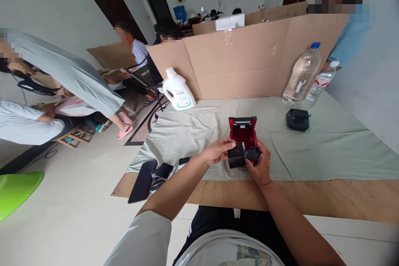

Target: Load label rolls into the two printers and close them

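A small red and black device, seemingly a portable label printer (249,136), stands on the cloth-covered table in front of me with its lid raised. My right hand (261,162) grips its right side, the thumb at the black front part. My left hand (220,151) is closed on a black-wrapped roll (236,156) at the printer's front left. The roll overlaps the printer's front, and whether the two touch I cannot tell. Left of my forearm lie a dark flat phone-like slab (141,182) and several black pieces in clear plastic (162,174).
A black case (298,119) sits to the right. Behind it stand a large clear bottle (302,72) and a smaller water bottle (323,80). A white jug (178,89) is at the back left, before a cardboard partition (237,60). Other people are at the left and behind the partition.
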The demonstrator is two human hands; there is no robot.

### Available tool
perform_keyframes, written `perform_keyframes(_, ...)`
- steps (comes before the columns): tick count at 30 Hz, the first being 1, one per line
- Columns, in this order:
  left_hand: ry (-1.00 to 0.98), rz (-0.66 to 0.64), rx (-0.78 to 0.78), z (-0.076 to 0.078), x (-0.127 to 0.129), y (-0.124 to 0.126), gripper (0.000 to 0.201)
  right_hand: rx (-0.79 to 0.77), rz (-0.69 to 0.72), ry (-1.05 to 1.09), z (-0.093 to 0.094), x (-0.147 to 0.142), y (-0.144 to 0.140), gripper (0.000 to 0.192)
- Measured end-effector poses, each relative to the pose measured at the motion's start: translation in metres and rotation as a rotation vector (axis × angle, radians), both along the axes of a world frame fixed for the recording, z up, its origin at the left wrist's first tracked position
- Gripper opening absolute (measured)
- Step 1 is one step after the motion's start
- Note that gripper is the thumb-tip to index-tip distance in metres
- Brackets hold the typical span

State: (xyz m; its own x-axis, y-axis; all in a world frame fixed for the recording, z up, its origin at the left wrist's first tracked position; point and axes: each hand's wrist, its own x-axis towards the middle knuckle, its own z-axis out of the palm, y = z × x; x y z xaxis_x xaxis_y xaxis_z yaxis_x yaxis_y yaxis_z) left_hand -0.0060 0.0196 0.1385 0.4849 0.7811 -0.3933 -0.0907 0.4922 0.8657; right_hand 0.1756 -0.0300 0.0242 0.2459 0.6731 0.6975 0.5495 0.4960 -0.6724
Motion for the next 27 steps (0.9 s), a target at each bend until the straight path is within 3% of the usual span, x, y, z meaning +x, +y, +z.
perform_keyframes(3,0.064,-0.085,0.025,-0.007,0.016,-0.003,0.05,0.063,0.02,-0.051,0.004,0.0,-0.002,0.068)
perform_keyframes(9,0.23,-0.305,0.319,-0.007,0.022,-0.004,0.049,0.099,0.065,-0.027,0.005,0.0,-0.003,0.05)
perform_keyframes(12,0.351,-0.25,0.507,-0.006,0.022,0.008,0.035,0.111,0.008,-0.033,0.007,-0.002,-0.004,0.053)
perform_keyframes(14,0.537,-0.171,0.692,-0.004,0.024,0.02,0.026,0.132,-0.06,-0.073,0.008,-0.004,-0.005,0.056)
perform_keyframes(17,0.846,-0.178,0.897,-0.005,0.031,0.037,0.021,0.141,-0.085,-0.178,0.007,-0.004,-0.006,0.041)
perform_keyframes(21,1.169,-0.304,0.998,-0.008,0.047,0.045,0.022,0.127,-0.035,-0.238,0.005,-0.003,-0.008,0.023)
perform_keyframes(27,1.468,-0.473,1.019,-0.003,0.066,0.044,0.034,0.132,-0.03,-0.226,0.01,-0.002,-0.009,0.026)
